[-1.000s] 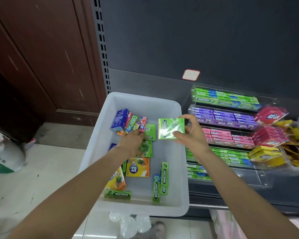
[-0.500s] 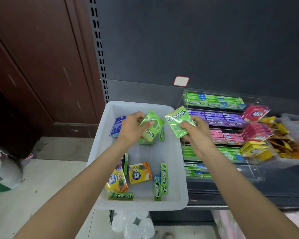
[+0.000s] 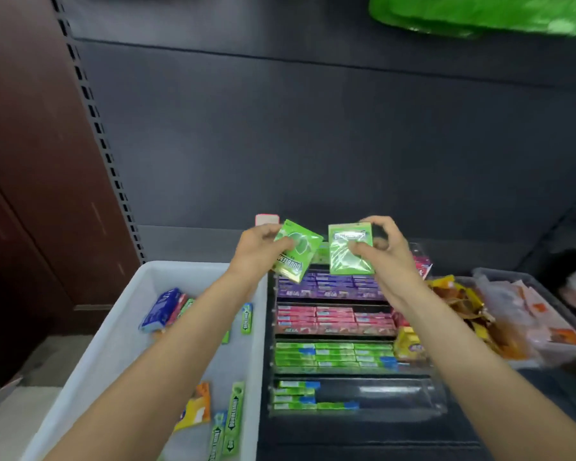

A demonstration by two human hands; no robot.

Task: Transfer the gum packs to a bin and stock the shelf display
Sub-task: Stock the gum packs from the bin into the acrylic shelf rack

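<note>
**Gum stock, 2 packs in hand**

White bin (image 3: 120, 327), 8 o'clock: loose gum. Shelf display (image 3: 333, 327), 5 o'clock: purple, pink, green rows. Left hand (image 3: 258, 247) grips tilted green pack (image 3: 301, 252); right hand (image 3: 384, 251) pinches second green pack (image 3: 346, 261), both above display.

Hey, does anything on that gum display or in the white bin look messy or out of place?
The display's bottom tier is mostly bare, with green packs only at its left. In the white bin, gum packs lie scattered at mixed angles. The rows above look tidy. Both hands hold green packs.
</note>
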